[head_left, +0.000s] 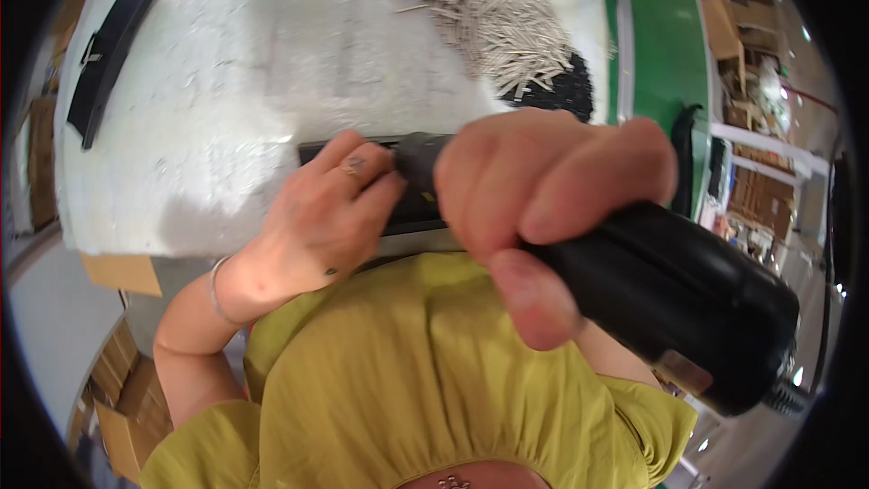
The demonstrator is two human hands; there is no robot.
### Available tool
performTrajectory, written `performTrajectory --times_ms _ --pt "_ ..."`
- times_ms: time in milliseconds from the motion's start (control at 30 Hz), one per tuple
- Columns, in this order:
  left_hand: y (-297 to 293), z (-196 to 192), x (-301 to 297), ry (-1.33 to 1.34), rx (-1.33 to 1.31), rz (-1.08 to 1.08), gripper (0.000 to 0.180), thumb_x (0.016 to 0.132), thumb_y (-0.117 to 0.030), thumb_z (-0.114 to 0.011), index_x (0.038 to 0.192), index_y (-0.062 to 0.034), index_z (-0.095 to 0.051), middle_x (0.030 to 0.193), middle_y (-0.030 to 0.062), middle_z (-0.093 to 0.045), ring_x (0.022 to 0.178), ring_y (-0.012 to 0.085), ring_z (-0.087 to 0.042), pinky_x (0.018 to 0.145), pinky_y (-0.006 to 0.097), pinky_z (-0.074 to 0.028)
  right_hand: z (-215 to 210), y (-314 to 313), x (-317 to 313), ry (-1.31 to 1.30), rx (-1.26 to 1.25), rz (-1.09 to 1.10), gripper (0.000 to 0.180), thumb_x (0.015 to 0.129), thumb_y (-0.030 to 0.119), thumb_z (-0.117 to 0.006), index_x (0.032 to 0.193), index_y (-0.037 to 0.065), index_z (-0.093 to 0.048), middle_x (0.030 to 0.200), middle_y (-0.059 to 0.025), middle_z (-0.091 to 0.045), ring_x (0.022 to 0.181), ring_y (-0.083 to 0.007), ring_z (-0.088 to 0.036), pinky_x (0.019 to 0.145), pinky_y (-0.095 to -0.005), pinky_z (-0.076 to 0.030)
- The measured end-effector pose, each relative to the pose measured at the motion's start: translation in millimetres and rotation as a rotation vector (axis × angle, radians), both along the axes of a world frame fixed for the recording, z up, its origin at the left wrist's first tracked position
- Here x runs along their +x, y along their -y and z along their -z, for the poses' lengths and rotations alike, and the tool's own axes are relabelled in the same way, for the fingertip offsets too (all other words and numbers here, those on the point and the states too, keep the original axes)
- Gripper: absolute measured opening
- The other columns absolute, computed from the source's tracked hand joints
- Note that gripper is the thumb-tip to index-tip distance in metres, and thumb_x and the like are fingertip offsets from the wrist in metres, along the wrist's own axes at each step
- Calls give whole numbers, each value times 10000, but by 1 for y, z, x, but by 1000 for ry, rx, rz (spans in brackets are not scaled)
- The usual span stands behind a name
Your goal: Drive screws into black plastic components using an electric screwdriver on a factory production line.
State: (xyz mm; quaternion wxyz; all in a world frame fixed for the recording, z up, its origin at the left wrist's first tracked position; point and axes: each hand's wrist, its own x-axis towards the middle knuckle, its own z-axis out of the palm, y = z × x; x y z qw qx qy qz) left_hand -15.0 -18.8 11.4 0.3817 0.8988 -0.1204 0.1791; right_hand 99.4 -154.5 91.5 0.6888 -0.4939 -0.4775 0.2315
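Note:
My right hand (552,181) is wrapped round a black electric screwdriver (679,299). The tool slants across the view, with its cord end at lower right and its nose (421,158) over a long black part (412,217). This part lies along the table's near edge, close to my body. My left hand (326,208) rests on it, fingers curled and pressed together beside the screwdriver's nose. What lies under those fingertips is hidden, and so is the driver's tip.
On the white table (217,127), a heap of thin pale rods (489,14) lies at the far side, beside a pile of small black pieces (575,91). Another long black part (109,63) lies far left. Green surface (665,45) borders the right; cardboard boxes (131,407) stand lower left.

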Motion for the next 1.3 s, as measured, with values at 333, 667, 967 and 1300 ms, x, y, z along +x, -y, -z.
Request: performTrajectory --times_ms 333,667,967,1300 --pt "-2 -18 3 -81 115 -55 500 589 -224 -793 1033 -64 -629 1051 96 -553 948 289 -533 802 389 -463 -11 82 61 60 253 496 290 759 102 -483 1047 68 -469 589 -16 -415 471 -126 -385 539 -314 -381" --pt "10 -19 19 -290 159 107 686 566 -261 -804 1187 -91 -568 1202 119 -523 1077 332 -495 924 430 -411 30 80 58 -114 241 588 273 729 35 -517 995 42 -456 586 -47 -437 451 -136 -371 482 -311 -370" --pt "1 -9 71 -67 42 155 333 674 -128 -758 969 -48 -627 977 92 -568 935 300 -522 793 373 -454 28 83 59 -119 293 536 271 727 33 -518 989 32 -446 584 -51 -442 451 -142 -387 484 -313 -373" --pt "28 12 126 38 83 231 212 696 -108 -729 896 -69 -668 892 53 -589 912 247 -531 778 358 -461 24 85 57 -108 298 535 289 734 61 -507 1013 49 -433 581 -39 -416 461 -139 -382 504 -318 -368"
